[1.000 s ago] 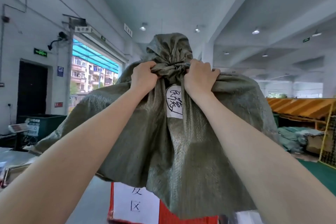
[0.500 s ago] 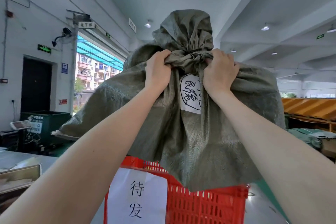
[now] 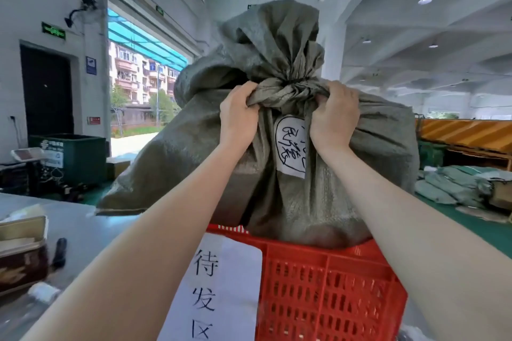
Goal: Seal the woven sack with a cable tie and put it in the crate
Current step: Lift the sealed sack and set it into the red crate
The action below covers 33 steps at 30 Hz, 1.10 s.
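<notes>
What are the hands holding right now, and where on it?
Both hands grip the woven sack at its gathered neck: the left hand and the right hand clutch bunched fabric on either side, just below the cinch.

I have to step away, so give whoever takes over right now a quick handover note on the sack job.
Left hand: gripping the gathered neck of the woven sack, left of the tie point.
Right hand: gripping the neck on the right.
Sack: neck cinched shut; the tie itself is not clearly visible. Its bottom sits at the rim of the red crate.
Done: sack closed and brought to the crate.
Left: settle it fully inside, then let go.
</notes>
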Each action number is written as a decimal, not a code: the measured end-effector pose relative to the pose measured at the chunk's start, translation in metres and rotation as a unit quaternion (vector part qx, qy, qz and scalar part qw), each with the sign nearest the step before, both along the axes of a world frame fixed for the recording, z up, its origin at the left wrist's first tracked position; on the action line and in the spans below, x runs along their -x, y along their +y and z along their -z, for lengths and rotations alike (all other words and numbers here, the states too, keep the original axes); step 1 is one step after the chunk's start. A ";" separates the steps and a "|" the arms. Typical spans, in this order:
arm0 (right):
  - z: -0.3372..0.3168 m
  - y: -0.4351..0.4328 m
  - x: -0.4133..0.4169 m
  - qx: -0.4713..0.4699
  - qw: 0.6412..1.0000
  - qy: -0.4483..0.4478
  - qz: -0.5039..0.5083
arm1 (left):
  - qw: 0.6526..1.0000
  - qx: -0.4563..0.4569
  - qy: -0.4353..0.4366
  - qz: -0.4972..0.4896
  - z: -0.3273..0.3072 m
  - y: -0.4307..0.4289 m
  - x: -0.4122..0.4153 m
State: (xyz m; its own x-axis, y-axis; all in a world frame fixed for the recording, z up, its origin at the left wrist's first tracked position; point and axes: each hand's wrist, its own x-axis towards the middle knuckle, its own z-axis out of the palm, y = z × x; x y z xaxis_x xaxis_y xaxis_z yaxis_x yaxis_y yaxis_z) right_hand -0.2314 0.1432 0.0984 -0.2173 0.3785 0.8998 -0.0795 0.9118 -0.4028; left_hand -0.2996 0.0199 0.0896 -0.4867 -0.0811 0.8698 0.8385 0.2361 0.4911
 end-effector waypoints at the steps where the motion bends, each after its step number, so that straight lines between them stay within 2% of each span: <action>1: -0.001 0.003 -0.002 0.005 1.000 -0.009 0.002 | 1.000 -0.001 0.003 0.001 -0.001 0.003 0.001; 7: -0.003 0.017 -0.012 -0.006 0.999 -0.044 0.023 | 0.999 -0.008 -0.007 0.030 -0.002 0.020 0.003; 14: 0.002 0.023 -0.004 -0.035 0.985 -0.163 0.033 | 0.995 0.049 -0.075 0.053 0.023 0.025 0.026; 18: 0.003 0.019 0.005 -0.032 0.984 -0.175 0.029 | 0.990 0.077 -0.096 0.065 0.029 0.015 0.030; 23: 0.011 0.019 0.017 -0.059 0.966 -0.249 0.023 | 0.984 0.122 -0.124 0.033 0.043 0.006 0.038; 29: 0.043 0.021 0.027 -0.053 0.956 -0.288 0.021 | 0.979 0.162 -0.123 0.011 0.080 0.001 0.042; 33: 0.072 0.017 0.023 -0.060 0.963 -0.263 0.013 | 0.964 0.214 -0.156 -0.020 0.090 -0.008 0.042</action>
State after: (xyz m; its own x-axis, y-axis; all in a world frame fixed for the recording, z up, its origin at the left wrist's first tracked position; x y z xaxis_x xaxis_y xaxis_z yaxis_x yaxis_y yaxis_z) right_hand -0.2543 0.1599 0.0264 -0.6460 0.2902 0.7060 0.1298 0.9532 -0.2731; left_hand -0.3419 0.0114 0.0000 -0.7340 0.2295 0.6392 0.6520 0.5018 0.5685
